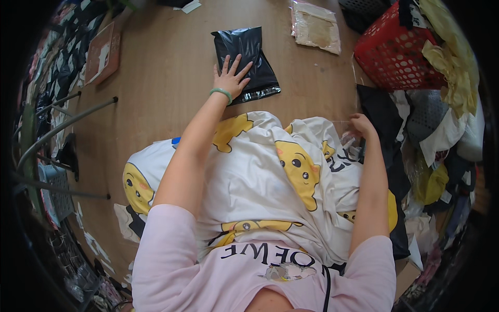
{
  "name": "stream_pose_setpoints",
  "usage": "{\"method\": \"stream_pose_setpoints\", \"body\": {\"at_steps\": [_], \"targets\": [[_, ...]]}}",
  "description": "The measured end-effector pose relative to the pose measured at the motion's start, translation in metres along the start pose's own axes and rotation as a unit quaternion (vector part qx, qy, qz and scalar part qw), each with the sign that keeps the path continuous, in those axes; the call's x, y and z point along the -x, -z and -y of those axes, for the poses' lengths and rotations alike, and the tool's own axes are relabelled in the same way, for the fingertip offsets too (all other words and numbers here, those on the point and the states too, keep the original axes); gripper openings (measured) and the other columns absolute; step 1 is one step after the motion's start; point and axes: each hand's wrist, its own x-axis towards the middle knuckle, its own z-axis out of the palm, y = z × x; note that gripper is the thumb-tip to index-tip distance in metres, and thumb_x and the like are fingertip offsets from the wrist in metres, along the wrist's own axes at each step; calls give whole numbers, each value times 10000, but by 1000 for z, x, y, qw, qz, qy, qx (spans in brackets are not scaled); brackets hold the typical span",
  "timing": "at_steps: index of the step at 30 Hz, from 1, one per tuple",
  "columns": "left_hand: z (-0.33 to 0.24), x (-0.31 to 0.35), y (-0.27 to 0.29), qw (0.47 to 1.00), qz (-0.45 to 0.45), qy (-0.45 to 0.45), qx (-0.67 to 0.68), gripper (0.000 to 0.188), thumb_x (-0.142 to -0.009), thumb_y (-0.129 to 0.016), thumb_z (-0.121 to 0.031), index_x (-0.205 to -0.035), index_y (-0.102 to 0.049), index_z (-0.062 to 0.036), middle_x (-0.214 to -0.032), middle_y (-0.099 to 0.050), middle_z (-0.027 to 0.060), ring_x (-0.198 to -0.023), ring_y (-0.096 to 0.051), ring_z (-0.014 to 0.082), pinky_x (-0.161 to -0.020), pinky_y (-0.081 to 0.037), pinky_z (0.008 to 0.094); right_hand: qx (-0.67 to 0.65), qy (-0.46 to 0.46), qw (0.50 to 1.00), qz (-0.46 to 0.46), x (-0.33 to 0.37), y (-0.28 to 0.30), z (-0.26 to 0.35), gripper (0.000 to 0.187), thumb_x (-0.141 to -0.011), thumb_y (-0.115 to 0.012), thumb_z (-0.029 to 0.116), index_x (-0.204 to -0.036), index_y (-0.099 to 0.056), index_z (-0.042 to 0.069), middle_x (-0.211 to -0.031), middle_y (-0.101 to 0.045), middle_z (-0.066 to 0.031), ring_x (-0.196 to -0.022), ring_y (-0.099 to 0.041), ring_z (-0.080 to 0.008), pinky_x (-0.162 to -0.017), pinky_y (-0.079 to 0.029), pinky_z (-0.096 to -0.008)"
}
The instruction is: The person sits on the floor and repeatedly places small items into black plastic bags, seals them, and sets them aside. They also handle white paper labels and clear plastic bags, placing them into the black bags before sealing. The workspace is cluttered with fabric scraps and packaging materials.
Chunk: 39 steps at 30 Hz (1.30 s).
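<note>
A shiny black plastic mailing bag (260, 67) lies flat on the wooden floor ahead of me, with something making it bulge slightly. My left hand (228, 83), a green bangle on its wrist, rests on the bag's left half with fingers spread. To the right, beside my knee, my right hand (362, 126) is held low with its fingers bent inward. Crumpled clear plastic (350, 139) lies just below those fingers. Whatever the right fingers hold, if anything, is too small to make out.
White fabric with yellow cartoon figures (249, 182) covers my lap. A clear packet of pale cloth (317, 28) lies at the far right, near a red perforated basket (397, 52). Piled clothes and plastic line the right side; metal legs (73, 119) stick out from the left.
</note>
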Motion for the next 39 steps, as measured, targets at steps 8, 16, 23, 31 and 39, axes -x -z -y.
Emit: {"method": "stream_pose_setpoints", "body": {"at_steps": [8,16,23,31,39], "targets": [[-2,-12,7,999,37,15,-11,552,-1000,-316,-564,-1517,-130,-513,-1649,10,-74,-1516,58,277,-1139,-48,684,354,101,918,-145,10,-1,39,345,-771,-611,156,-1084,-718,61,-1076,-672,-250,-979,-671,-384,-849,-543,-425],[21,8,-4,927,-74,-26,366,371,-1008,-501,-368,-1330,-607,-217,-1518,-410,86,-1463,-252,322,-1150,-281,472,178,489,838,-163,52,-132,146,111,-852,-643,166,-902,-707,91,-929,-706,-119,-867,-681,-311,-744,-536,-410],[71,69,-31,767,-134,241,579,295,-933,-627,-289,-1022,-721,-25,-856,-723,87,-700,-680,188,-620,-538,298,61,561,825,-29,47,-260,218,164,-777,-745,132,-919,-700,62,-929,-709,-102,-889,-672,-283,-776,-526,-394],[46,72,-20,685,67,297,662,283,-861,-748,-309,-934,-735,-35,-643,-628,15,-455,-539,89,-394,-394,233,84,483,869,-66,44,-308,229,211,-719,-810,159,-893,-711,93,-841,-663,-82,-849,-640,-265,-762,-516,-390],[42,66,-28,701,50,286,651,222,-844,-745,-231,-927,-727,-26,-636,-622,9,-443,-526,89,-388,-385,240,91,503,856,-78,40,-309,227,165,-760,-783,148,-882,-700,72,-819,-641,-103,-778,-624,-274,-730,-504,-385]]}}
